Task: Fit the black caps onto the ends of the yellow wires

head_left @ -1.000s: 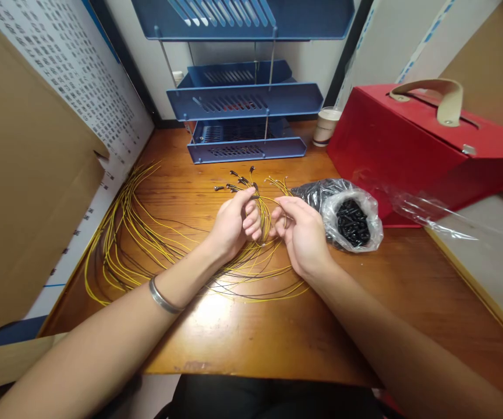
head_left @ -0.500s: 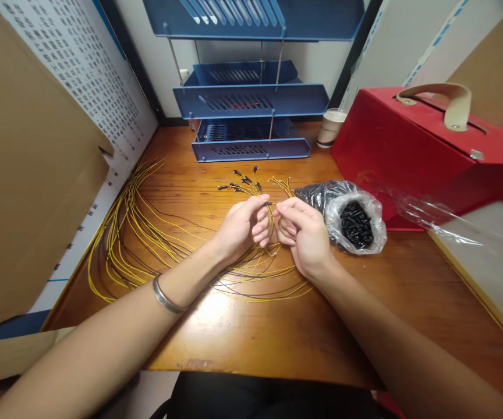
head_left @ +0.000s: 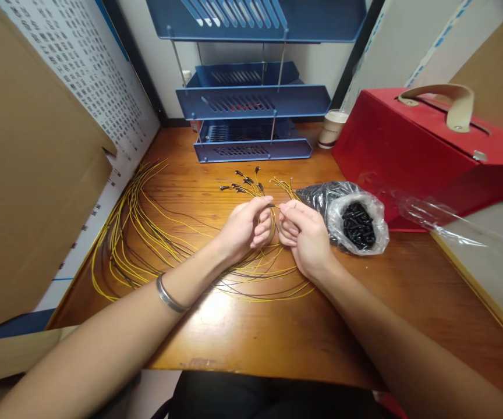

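Note:
My left hand (head_left: 251, 224) pinches a small black sleeve (head_left: 271, 205) between thumb and forefinger. Facing it, my right hand (head_left: 303, 233) grips a thin yellow wire (head_left: 277, 205) in its fingertips, close beside the sleeve. Whether the wire runs inside the sleeve is too small to tell. Just beyond my hands lie several yellow wires ending in black caps (head_left: 248, 181). Bare wire ends (head_left: 283, 185) stick out behind my right hand. To its right, an open clear plastic bag (head_left: 380, 233) lies on its side, full of black sleeves (head_left: 358, 226).
A long bundle of yellow and dark wires (head_left: 123, 233) curves over the left of the wooden table (head_left: 273, 343). A blue tiered tray rack (head_left: 251, 150) and a paper cup (head_left: 332, 129) stand at the back. At the right is a red box (head_left: 408, 151); cardboard (head_left: 28, 174) stands at the left.
The whole view has shifted slightly, so everything appears a little further right. Both hands keep the same pinch on the sleeve and the wire.

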Demonstrator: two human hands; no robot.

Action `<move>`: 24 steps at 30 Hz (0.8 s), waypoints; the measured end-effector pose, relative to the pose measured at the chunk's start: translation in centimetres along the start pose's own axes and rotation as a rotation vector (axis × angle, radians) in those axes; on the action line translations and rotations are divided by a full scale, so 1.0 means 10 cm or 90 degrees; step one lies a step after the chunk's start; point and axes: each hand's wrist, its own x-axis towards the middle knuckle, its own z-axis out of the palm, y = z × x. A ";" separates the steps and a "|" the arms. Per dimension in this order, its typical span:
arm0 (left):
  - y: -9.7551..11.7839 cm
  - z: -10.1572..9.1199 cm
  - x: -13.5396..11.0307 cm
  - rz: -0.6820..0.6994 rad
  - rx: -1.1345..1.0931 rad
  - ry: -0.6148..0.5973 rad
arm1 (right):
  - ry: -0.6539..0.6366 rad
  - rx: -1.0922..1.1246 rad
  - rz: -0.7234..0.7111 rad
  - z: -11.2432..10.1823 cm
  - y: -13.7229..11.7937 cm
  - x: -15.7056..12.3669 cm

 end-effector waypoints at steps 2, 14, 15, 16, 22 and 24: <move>0.00 0.00 0.01 -0.003 0.000 -0.011 | -0.007 -0.002 0.007 0.02 0.01 0.00; 0.04 -0.05 0.03 0.009 -0.080 -0.004 | 0.010 0.053 0.000 0.02 0.06 -0.01; 0.04 -0.04 0.03 0.004 -0.077 -0.002 | 0.008 0.052 -0.002 0.02 0.06 -0.01; 0.04 -0.04 0.03 -0.001 -0.075 -0.002 | 0.006 0.051 -0.003 0.02 0.06 -0.01; 0.03 -0.03 0.03 -0.031 -0.058 -0.009 | 0.009 0.043 -0.005 0.02 0.05 0.00; 0.03 -0.03 0.03 -0.028 -0.054 -0.008 | 0.011 0.041 -0.005 0.02 0.05 0.00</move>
